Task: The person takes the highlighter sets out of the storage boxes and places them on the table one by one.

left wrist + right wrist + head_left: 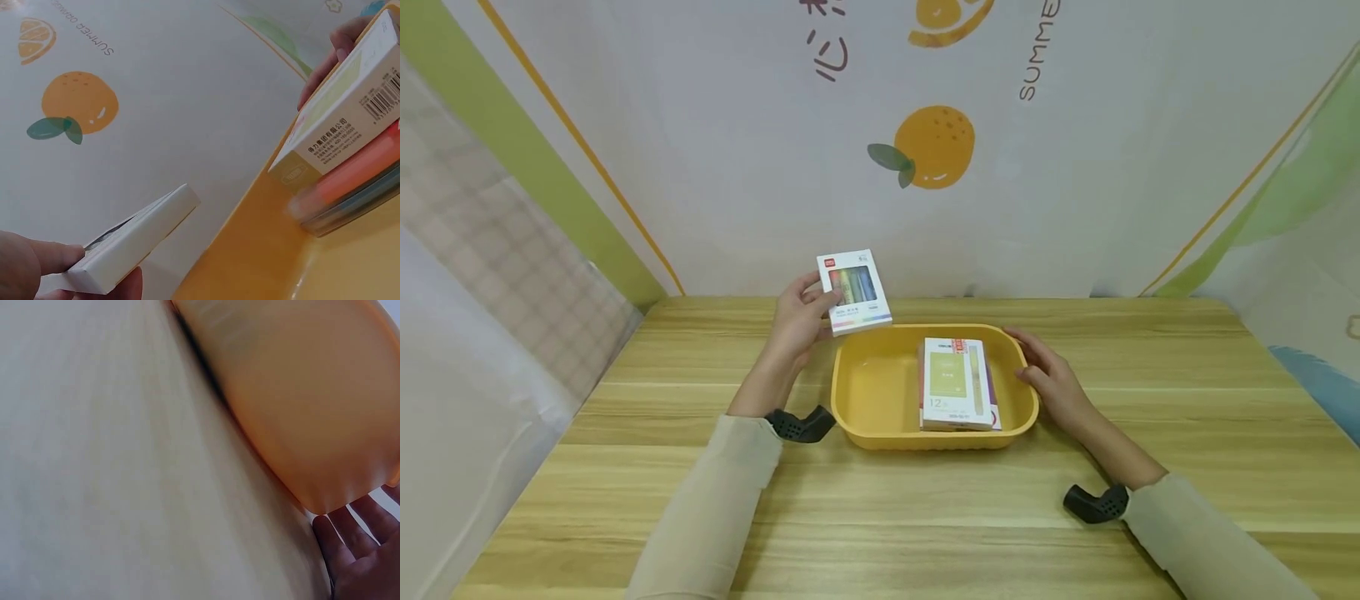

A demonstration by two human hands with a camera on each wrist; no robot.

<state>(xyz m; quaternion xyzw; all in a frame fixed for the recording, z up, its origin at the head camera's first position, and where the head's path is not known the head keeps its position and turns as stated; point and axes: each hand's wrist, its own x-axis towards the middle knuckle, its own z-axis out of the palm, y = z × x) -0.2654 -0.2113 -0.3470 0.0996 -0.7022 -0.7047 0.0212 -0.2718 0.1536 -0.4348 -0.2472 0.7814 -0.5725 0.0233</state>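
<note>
Left hand (797, 319) above wooden table (925, 517), fruit-print backdrop (820, 192)

A flat white cardboard box (856, 290) bears a rainbow stripe, a rectangular white cardboard carton (957, 383) a lime-green panel; the oblong plastic tray (876, 387) is yellow, the wooden tabletop (910, 517) streaked tan.

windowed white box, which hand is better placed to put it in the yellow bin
Probably the left hand: it grips the windowed white box near the left end of the yellow bin, where bare floor shows. The right hand is at the opposite end, farther from that box.
</note>
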